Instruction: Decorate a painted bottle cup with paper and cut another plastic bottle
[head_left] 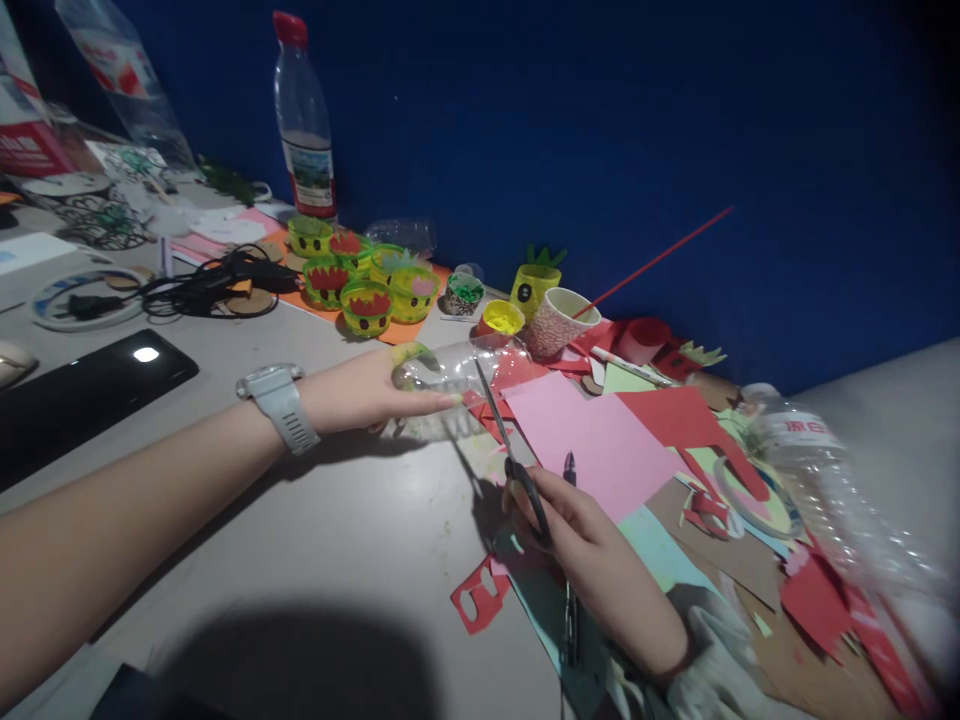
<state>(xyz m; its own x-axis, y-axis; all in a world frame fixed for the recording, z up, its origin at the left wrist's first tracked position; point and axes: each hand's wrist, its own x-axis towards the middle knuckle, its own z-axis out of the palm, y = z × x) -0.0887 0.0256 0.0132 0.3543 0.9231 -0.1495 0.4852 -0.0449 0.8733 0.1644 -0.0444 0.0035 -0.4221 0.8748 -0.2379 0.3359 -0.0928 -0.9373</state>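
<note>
My left hand (367, 390), with a grey watch on the wrist, is closed round a clear plastic bottle piece (465, 368) lying on its side above the table. My right hand (577, 545) grips a pair of scissors (510, 450) by the black handles. The blades point up toward the clear plastic and reach its underside. A black pen (569, 470) lies just beside my right hand on the coloured paper.
Pink, red and green paper sheets (600, 440) cover the table's right part. Yellow-green decorated cups (367, 305) stand at the back, with a tall bottle (304, 120), a paper cup (559, 320), cables (202, 285) and a black phone (90, 385). A clear bottle (832, 490) lies at right.
</note>
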